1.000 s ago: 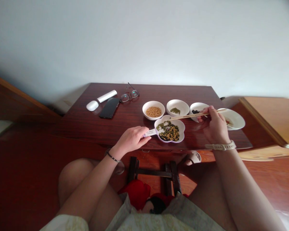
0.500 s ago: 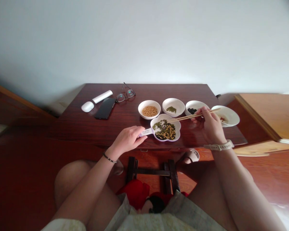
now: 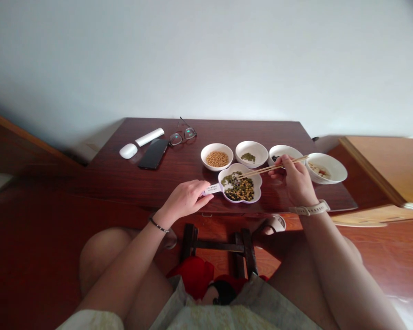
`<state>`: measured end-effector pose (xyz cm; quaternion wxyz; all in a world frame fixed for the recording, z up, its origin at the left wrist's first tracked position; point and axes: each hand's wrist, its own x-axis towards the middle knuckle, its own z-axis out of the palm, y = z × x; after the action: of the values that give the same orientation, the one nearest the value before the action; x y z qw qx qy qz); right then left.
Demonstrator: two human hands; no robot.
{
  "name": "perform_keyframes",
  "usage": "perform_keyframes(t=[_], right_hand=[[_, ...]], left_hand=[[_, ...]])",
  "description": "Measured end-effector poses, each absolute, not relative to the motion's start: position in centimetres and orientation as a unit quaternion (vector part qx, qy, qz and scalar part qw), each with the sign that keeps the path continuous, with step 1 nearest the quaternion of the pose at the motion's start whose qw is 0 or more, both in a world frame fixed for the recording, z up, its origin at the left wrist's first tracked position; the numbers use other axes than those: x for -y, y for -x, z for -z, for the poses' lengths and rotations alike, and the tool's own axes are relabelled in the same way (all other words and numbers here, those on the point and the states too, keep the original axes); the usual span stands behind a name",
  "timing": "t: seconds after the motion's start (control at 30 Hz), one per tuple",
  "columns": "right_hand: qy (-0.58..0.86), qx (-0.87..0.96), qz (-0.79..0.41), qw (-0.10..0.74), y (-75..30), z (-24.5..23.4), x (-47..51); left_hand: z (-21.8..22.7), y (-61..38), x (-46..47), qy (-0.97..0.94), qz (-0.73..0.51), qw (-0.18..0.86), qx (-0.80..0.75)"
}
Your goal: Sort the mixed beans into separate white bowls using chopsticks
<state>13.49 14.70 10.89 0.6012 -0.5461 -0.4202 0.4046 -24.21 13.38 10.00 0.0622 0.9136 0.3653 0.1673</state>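
While a white flower-shaped dish (image 3: pixel 257 192) is held by its short labelled handle (image 3: pixel 211 188) in the left hand (image 3: pixel 185 199), a pair of thin wooden chopsticks (image 3: pixel 270 167) is held in the right hand (image 3: pixel 296 179). The left grip is snug, with the fingers (image 3: pixel 201 192) curled around the handle, and the dish is kept flat on a dark red wooden table (image 3: pixel 103 185), near its close edge at six o'clock.

The right grip is narrow. The chopstick tips are close together above the dish, at its upper left side — whether a bean is pinched there is too small to tell. Mixed beans (image 3: pixel 239 189) are piled in the dish: yellow soybeans, small green beans and black beans.

With the dish taken as the middle of a clock, a small white bowl of soybeans (image 3: pixel 216 158) is seen at eleven o'clock. A white bowl with a few green beans (image 3: pixel 248 157) sits at one o'clock, and a white bowl with black beans (image 3: pixel 276 158) at two o'clock, partly hidden by the right hand. A deeper white bowl with pale bits inside (image 3: pixel 326 176) is found at three o'clock.

Farther off, at ten o'clock, a black phone (image 3: pixel 153 153), glasses (image 3: pixel 182 136), a white mouse (image 3: pixel 128 151) and a white tube (image 3: pixel 149 136) are laid out.
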Motion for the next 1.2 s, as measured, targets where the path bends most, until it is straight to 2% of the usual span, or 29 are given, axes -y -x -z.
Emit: perform_keyframes(t=[0.67,1.2], right_hand=[[0.544,0.431,-0.413,0.589,-13.02,-11.18,-14.56],[0.532,0.406,-0.412,0.619,-13.04,-11.49,-14.64]], left_hand=[[-9.80,24.24,-13.41,-0.914,-0.171,0.063,-0.362],[-9.80,24.24,-13.40,-0.913,-0.172,0.062,-0.366]])
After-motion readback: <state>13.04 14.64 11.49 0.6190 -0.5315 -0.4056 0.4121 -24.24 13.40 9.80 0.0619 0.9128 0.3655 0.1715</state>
